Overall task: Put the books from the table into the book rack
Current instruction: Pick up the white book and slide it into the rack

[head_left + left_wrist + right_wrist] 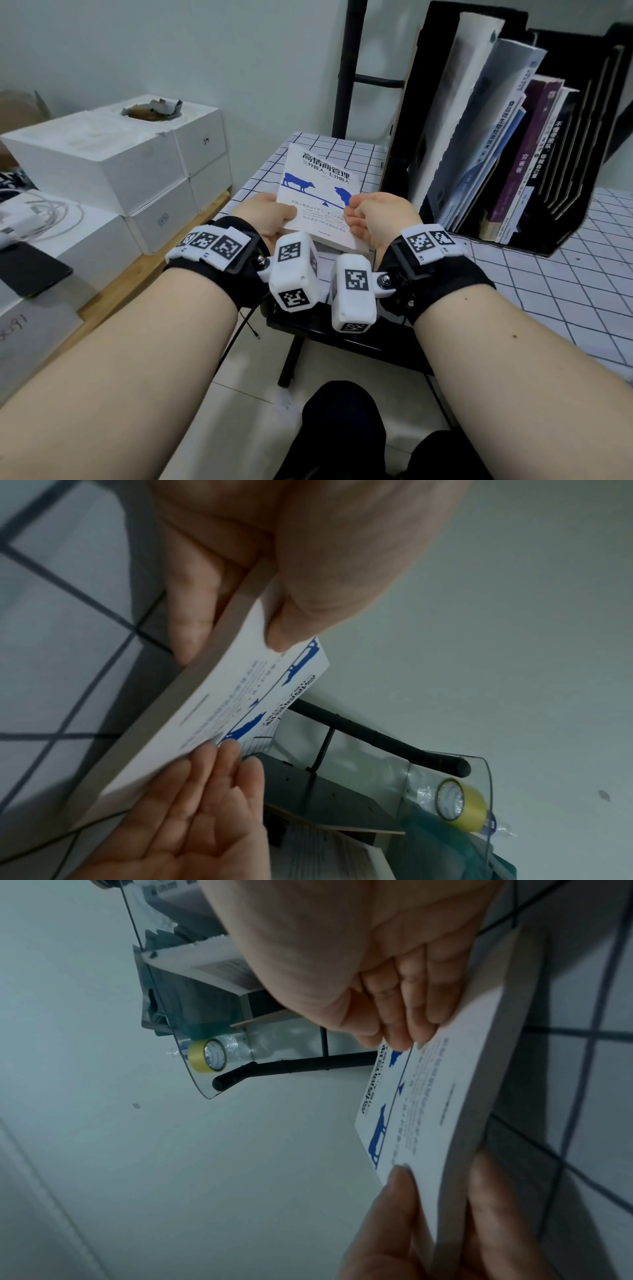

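Observation:
I hold a white book (322,178) with a blue bull and bear on its cover, tilted a little above the grid-patterned table (548,274). My left hand (270,216) grips its near left corner, thumb on the cover and fingers underneath, as the left wrist view shows (260,569). My right hand (373,216) grips the near right corner with curled fingers (404,1010). The black book rack (575,192) stands just right of the book. Several books (507,154) lean in its left slots.
White boxes (113,161) are stacked on a wooden surface to the left, with a dark phone (30,270) and cables. A black ladder-like frame (352,68) rises behind the table. A glass shelf holds a yellow tape roll (459,807).

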